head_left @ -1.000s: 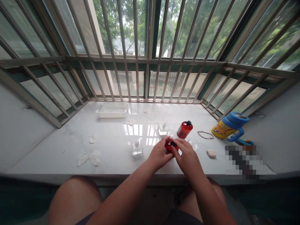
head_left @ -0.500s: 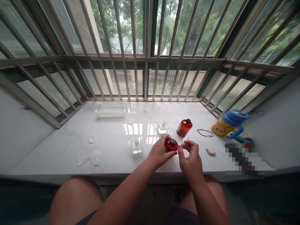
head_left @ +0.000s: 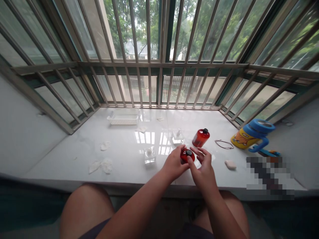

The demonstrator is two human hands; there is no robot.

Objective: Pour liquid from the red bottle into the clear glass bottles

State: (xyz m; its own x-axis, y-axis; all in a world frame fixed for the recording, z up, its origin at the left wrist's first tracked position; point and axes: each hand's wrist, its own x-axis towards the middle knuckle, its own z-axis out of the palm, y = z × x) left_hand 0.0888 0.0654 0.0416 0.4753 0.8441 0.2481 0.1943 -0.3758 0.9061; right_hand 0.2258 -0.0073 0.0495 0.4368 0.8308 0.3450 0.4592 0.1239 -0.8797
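Observation:
My left hand (head_left: 174,164) is wrapped round a small red bottle with a black cap (head_left: 187,155), held just above the white marble sill (head_left: 74,159). My right hand (head_left: 204,169) is beside it, thumb and a finger touching the cap, the other fingers spread. A second red bottle (head_left: 200,137) with a black cap stands a little behind the hands. Two clear glass cube containers (head_left: 149,155) (head_left: 177,136) stand to the left and behind.
A white plastic tray (head_left: 123,118) sits at the back left. Crumpled white paper scraps (head_left: 102,165) lie at front left. A wire loop (head_left: 224,144), a white pebble-like piece (head_left: 230,164) and a yellow-and-blue cup (head_left: 251,134) are at right. Metal window bars (head_left: 159,66) enclose the sill.
My right hand let go of the cap and drew back, then returned to touch it. The left hand kept the small red bottle. The view shifted slightly.

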